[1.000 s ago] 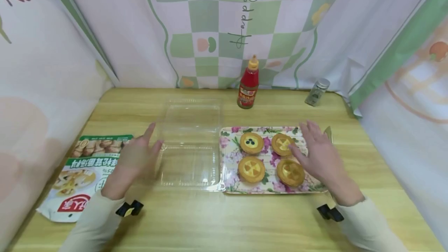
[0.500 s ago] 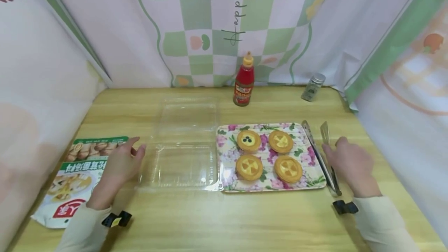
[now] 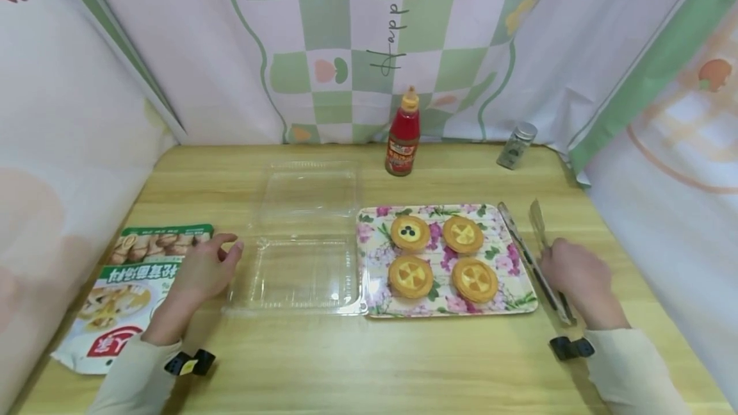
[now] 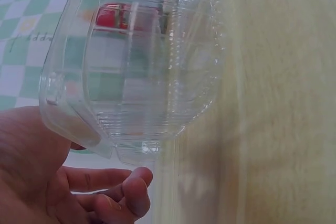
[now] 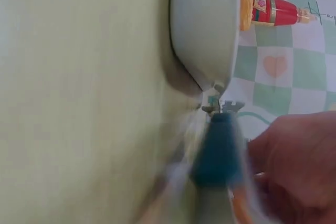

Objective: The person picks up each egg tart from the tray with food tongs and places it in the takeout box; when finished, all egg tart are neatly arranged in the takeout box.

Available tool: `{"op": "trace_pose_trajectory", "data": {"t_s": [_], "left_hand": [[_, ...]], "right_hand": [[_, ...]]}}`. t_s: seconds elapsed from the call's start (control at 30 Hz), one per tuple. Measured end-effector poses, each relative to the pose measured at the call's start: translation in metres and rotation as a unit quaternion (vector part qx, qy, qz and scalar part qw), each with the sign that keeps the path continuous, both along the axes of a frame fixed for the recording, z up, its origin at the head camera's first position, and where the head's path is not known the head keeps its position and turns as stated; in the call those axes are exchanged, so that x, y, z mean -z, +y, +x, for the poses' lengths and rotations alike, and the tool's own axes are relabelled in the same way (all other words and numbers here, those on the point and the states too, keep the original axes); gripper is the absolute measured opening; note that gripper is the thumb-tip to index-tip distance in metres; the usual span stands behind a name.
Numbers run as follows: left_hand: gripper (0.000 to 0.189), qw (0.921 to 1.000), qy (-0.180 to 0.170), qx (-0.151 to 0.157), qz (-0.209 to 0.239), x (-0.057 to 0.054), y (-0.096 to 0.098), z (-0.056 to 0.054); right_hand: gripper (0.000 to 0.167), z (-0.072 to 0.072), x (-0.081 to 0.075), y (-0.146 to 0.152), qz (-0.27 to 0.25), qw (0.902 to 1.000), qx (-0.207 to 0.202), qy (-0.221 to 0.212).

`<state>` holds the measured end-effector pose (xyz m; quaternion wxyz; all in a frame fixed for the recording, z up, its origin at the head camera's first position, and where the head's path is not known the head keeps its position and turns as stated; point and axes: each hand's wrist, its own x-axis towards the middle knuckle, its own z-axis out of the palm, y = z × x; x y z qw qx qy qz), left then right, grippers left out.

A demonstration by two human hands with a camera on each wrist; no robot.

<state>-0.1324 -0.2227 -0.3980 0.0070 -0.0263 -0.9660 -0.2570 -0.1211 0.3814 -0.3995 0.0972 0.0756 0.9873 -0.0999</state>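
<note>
At the tray's right side my right hand grips the metal tongs, whose two arms are spread apart. In the right wrist view the tongs are blurred, with fingers of the right hand curled beside them. My left hand is over the edge of the printed food bag, fingers loosely bent. Just right of it lies an opened clear plastic clamshell box. The left wrist view has the box close above the fingertips of the left hand.
A floral tray holds several tarts, one topped with dark berries. Behind it stand a red sauce bottle and a small glass shaker. Printed curtains wall off the wooden table at the back and sides.
My right hand has moved right from over the tray and taken hold of the tongs, whose near end has shifted slightly right. The left hand has drawn back left from the box.
</note>
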Motion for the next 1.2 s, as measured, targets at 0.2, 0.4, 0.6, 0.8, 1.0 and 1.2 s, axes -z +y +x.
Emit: {"op": "trace_pose_trajectory", "data": {"t_s": [0.2,0.4,0.6,0.8,1.0,1.2], "left_hand": [[0.044,1.0000,0.009,0.003,0.003,-0.002,0.002,0.001],[0.042,0.9997,0.020,0.013,0.009,-0.001,0.001,0.002],[0.040,0.9996,0.025,0.011,0.012,0.000,0.002,0.006],[0.039,0.9995,0.030,-0.001,0.009,0.000,0.003,0.010],[0.039,0.9993,0.030,-0.003,0.020,0.001,0.003,0.012],[0.039,0.9988,0.043,0.001,0.024,0.001,0.004,0.012]], "right_hand": [[0.044,0.006,-0.003,-0.002,-0.038,0.9925,0.031,0.112],[0.043,0.015,-0.012,-0.014,-0.258,0.9526,0.033,0.158],[0.048,0.031,-0.012,0.002,-0.781,0.6187,-0.040,-0.072],[0.029,0.050,-0.011,0.012,-0.520,0.8514,-0.061,0.036],[0.056,0.062,-0.003,0.011,-0.137,0.9720,-0.111,0.155],[0.052,0.078,-0.005,0.020,-0.112,0.9791,-0.120,0.120]]}}
